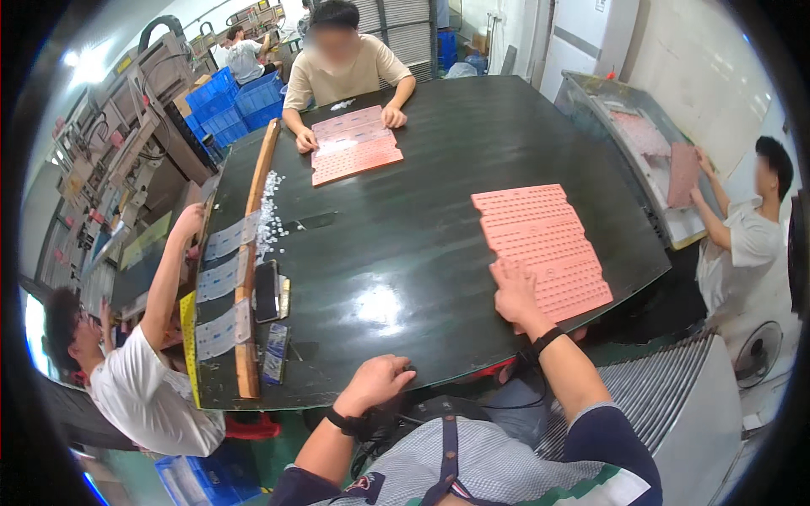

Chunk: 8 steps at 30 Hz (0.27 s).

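A pink rectangular board (548, 246) with rows of small holes and notched edges lies on the dark table at the right. My right hand (513, 291) is at its near left corner, fingers over the top surface; the thumb is hard to make out. My left hand (381, 379) rests at the table's near edge with its fingers curled in, and nothing shows in it. Bare tabletop lies between my two hands. Each of my wrists has a black band.
Across the dark table (430, 169), a person handles another pink board (356, 150). At left, a wooden strip (257, 253) runs beside small white pieces (270, 215), clear sheets (221, 282) and a phone (267, 291). Another person works at a tray (637, 110) on the right.
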Tool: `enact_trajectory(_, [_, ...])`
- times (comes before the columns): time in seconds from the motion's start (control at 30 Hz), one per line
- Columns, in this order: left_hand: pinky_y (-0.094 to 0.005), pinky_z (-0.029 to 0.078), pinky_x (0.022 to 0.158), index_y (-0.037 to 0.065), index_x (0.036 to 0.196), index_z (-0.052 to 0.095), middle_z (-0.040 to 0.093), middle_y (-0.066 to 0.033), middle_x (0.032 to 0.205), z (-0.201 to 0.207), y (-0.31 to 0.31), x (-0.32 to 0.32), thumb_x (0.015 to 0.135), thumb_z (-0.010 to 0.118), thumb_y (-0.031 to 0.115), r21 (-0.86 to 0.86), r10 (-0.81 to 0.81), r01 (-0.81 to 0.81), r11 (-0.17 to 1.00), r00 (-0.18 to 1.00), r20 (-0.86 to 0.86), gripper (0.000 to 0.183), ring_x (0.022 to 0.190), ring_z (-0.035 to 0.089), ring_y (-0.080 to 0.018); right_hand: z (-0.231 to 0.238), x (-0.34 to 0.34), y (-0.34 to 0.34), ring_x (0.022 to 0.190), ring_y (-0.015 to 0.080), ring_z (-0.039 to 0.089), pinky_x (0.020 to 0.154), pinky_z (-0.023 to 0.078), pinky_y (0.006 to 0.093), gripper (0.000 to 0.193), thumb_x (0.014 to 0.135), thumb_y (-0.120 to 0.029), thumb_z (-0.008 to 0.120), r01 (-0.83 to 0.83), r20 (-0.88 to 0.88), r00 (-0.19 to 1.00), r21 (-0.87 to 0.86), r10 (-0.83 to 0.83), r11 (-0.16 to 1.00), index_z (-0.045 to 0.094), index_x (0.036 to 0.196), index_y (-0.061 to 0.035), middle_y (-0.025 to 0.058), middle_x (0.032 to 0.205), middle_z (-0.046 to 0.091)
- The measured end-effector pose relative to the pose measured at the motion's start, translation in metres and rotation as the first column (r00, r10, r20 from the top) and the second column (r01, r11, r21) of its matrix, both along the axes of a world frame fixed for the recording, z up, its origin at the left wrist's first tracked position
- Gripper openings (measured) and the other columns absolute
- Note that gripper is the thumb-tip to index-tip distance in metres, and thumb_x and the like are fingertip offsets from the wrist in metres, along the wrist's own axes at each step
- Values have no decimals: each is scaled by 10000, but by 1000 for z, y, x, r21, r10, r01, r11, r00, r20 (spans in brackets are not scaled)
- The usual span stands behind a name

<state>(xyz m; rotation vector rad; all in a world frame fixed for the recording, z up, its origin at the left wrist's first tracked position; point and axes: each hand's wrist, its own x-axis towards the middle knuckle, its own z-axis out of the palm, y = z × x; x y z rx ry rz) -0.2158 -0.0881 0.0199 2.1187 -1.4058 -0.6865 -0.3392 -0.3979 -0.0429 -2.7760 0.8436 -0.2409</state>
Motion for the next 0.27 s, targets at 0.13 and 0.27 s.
enact_trajectory(0.13, [-401, 488, 707, 7, 988, 647, 639, -203, 876, -8, -14, 12, 829, 610, 250, 15, -2, 3, 1000, 1000, -20, 293, 814, 620, -357, -7, -30, -25, 1282, 462, 287, 1056, 237, 562, 468, 763, -109, 486, 322, 235, 926, -81, -296, 943, 484, 1212, 23, 300, 1320, 393])
enact_trajectory(0.27, [-412, 486, 819, 28, 946, 687, 656, -225, 900, -47, -7, 33, 806, 653, 231, -15, 325, -330, 944, 935, -140, 249, 888, 652, -292, -23, -25, -25, 1299, 419, 296, 1071, 254, 509, 418, 748, -121, 522, 195, 364, 910, 50, -200, 980, 504, 1133, 41, 279, 1363, 356])
